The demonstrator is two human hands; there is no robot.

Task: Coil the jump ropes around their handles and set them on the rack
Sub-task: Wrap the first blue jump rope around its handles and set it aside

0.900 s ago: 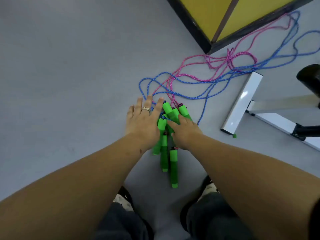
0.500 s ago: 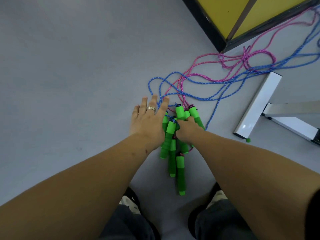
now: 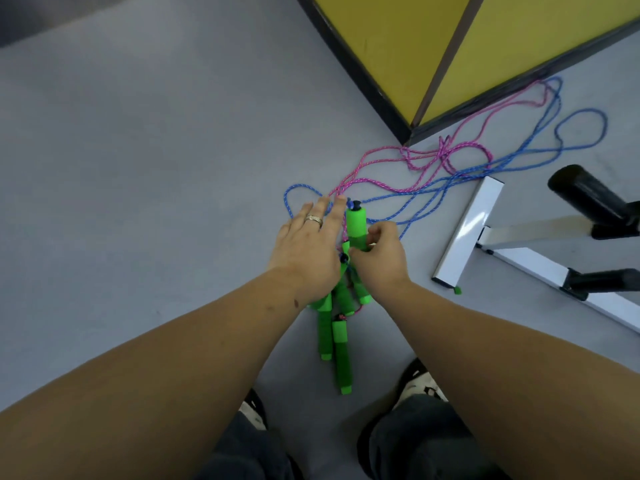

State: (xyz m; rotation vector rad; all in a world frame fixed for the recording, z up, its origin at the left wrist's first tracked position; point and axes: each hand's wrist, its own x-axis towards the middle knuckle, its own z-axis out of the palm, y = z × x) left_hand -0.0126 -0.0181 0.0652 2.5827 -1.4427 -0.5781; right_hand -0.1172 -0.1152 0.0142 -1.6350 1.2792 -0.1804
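Several green foam jump-rope handles (image 3: pixel 341 344) lie bunched on the grey floor in front of my feet. Their pink ropes (image 3: pixel 433 157) and blue ropes (image 3: pixel 519 161) trail loose toward the upper right. My right hand (image 3: pixel 379 259) is shut on one green handle (image 3: pixel 356 225) and holds it raised, its blue rope end pointing away from me. My left hand (image 3: pixel 306 247), with a ring on it, lies flat with spread fingers over the top of the bunch, hiding part of it.
A white metal rack base (image 3: pixel 464 233) with black padded posts (image 3: pixel 585 199) stands on the floor at the right. A yellow panel with a dark frame (image 3: pixel 408 64) juts in at the top. My shoes (image 3: pixel 419 382) are just below the handles.
My right hand has closed on one green handle and lifted it out of the bunch. The left hand has stayed spread over the other handles.
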